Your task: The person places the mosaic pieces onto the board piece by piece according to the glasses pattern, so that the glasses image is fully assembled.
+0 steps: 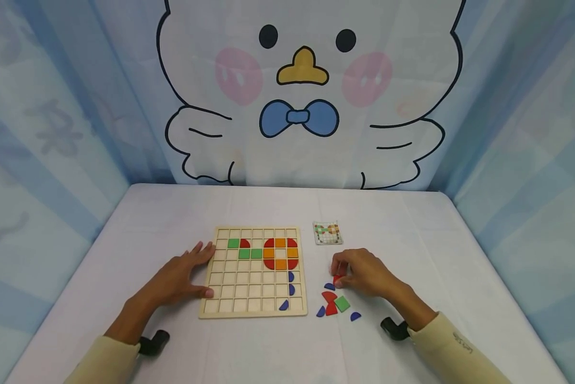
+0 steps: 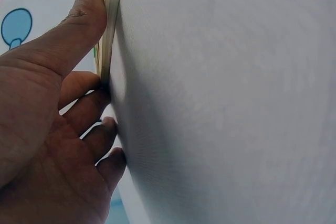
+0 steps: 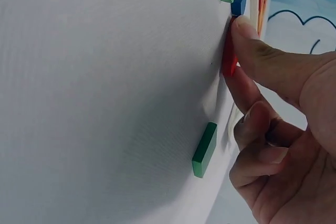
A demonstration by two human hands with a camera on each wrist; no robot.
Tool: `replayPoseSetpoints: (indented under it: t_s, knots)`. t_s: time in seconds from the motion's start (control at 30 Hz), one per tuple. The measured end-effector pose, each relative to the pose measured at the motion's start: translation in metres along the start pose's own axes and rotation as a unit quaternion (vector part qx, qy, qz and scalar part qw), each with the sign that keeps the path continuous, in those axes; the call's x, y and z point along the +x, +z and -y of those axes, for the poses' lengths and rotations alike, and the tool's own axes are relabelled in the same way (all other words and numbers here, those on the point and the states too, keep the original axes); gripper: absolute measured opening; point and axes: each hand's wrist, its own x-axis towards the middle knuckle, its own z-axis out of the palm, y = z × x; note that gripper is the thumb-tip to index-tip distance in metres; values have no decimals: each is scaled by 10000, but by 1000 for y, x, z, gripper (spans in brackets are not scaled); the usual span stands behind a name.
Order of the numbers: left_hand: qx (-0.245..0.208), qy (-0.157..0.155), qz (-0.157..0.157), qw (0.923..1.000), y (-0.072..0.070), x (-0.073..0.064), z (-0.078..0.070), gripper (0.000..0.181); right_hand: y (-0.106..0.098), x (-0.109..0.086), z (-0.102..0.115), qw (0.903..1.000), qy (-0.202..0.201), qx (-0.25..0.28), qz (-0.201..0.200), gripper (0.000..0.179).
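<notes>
The left hand [image 1: 182, 274] rests against the left edge of a wooden grid board [image 1: 249, 313], its fingers spread. In the left wrist view, thumb and fingertips touch the side of the board [image 2: 108, 30]. On the board sit green squares [image 1: 250, 254], orange squares [image 1: 280, 264], red quarter-round tiles [image 1: 292, 263] and blue half-round tiles [image 1: 291, 289]. To the right of the board, the right hand [image 1: 364, 272] pinches a red tile [image 3: 229, 51] between thumb and index finger, at the tabletop. The hand partly hides its shape.
Near the right hand lie loose blue tiles [image 1: 355, 316], red tiles [image 1: 331, 309] and a green square [image 1: 342, 304]. Another green tile [image 3: 205, 150] lies below the right hand. A small pattern card [image 1: 328, 233] is behind them on the white tabletop [image 1: 172, 213].
</notes>
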Motion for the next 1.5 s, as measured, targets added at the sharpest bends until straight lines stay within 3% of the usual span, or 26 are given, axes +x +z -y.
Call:
replayPoseSetpoints:
  t_s: [0.23,0.6,1.03,1.33,1.5]
  knots:
    - [-6,-20,-22,10000,1,-1,0,117,0,2,-1,9997,185,170,52,26]
    - [-8,-12,-31,10000,0,0,0,116,-1,8,13,9959,-143,797,-400,16]
    - [31,61,-64,10000,1,-1,1,117,13,40,63,9904,-703,973,-682,16]
    - [13,-29,-52,10000,1,-1,0,117,22,72,103,9868,-777,1280,-625,15]
    - [-10,-55,-8,10000,1,-1,0,116,28,90,120,9826,-1099,1399,-542,13]
